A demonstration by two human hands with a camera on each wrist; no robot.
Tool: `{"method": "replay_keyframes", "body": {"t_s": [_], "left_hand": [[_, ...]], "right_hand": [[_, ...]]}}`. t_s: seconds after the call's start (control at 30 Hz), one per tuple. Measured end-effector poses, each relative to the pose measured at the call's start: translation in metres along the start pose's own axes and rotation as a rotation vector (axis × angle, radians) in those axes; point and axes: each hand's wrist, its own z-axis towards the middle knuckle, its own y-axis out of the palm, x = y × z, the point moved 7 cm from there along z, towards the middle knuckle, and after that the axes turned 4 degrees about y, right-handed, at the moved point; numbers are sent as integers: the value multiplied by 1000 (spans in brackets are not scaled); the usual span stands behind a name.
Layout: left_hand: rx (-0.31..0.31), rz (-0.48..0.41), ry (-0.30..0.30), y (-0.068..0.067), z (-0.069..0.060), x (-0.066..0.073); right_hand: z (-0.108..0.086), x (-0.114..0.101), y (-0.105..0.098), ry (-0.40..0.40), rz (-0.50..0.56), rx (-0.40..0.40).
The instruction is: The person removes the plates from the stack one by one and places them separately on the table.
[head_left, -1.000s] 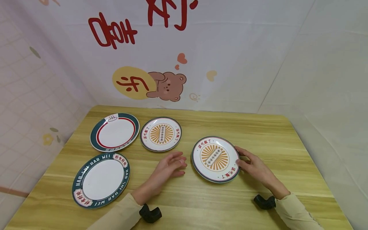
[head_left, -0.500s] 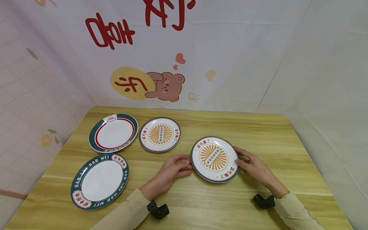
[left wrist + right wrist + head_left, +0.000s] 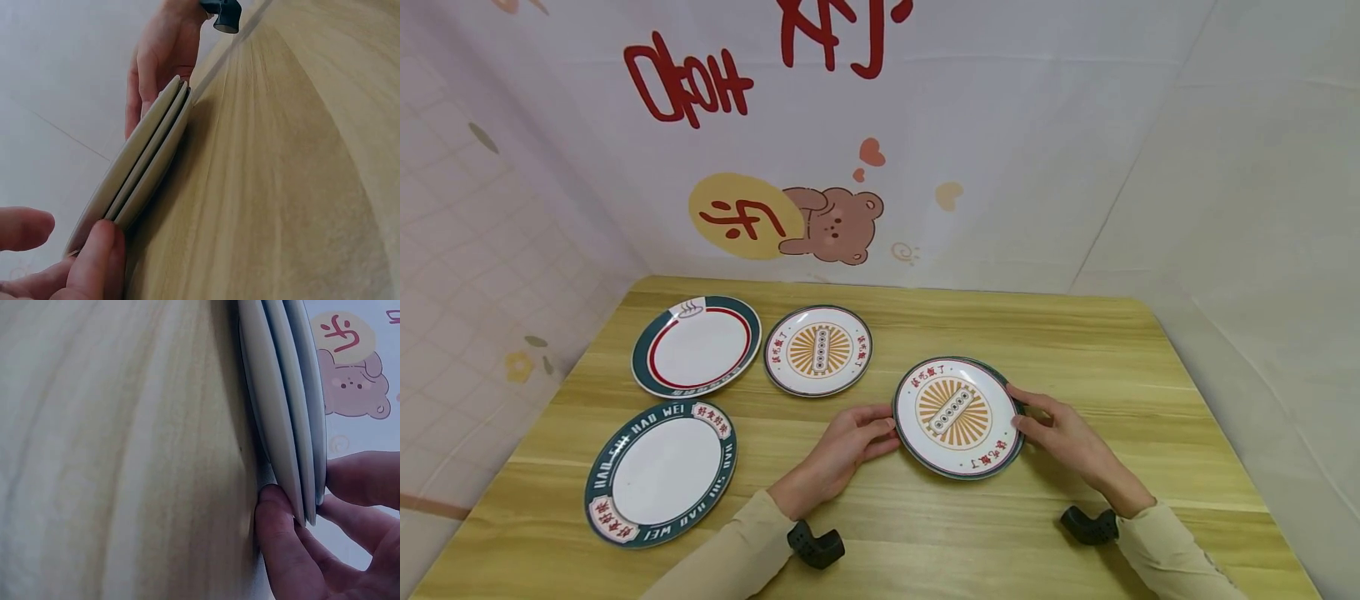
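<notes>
A stack of three plates (image 3: 955,417) stands on the table; in the head view its top one is white with an orange sunburst. At its right rim my right hand (image 3: 1067,433) grips the stack, thumb above and fingers below, as the right wrist view shows around the plates (image 3: 294,419). My left hand (image 3: 850,446) touches the left rim with its fingertips. In the left wrist view those fingers (image 3: 100,250) meet the stacked rims, while the thumb is apart from the plates (image 3: 134,162).
A small sunburst plate (image 3: 818,350) lies left of the stack. Farther left are a deep plate with a green rim and red ring (image 3: 658,367) and a large green-rimmed plate (image 3: 726,467). The wooden table (image 3: 1075,333) ends at a printed wall cloth (image 3: 1015,183).
My left hand has moved right and now touches the stack's left rim. The stack has shifted slightly left and turned a little. My right hand keeps its grip at the right rim.
</notes>
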Motion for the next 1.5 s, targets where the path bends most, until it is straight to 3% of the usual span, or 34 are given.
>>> {"method": "replay_keyframes", "body": {"t_s": [0.23,0.77,0.97,1.17,1.4,1.5], "left_hand": [[9,10,-5,-1,1,-1],[-3,39,52,-3,2,-4],[32,38,58,-3,2,-4],[68,32,51,-5,2,-4],[99,50,53,-7,2,-3],[109,55,49,-7,0,-1]], "right_hand": [[-2,-3,0,-8,32,-1],[-1,0,2,-17,28,-2],[-1,0,3,-33,64,-16],[0,0,2,-37,1,3],[3,0,3,-31,77,-8],[3,0,2,-26,59,-7]]}}
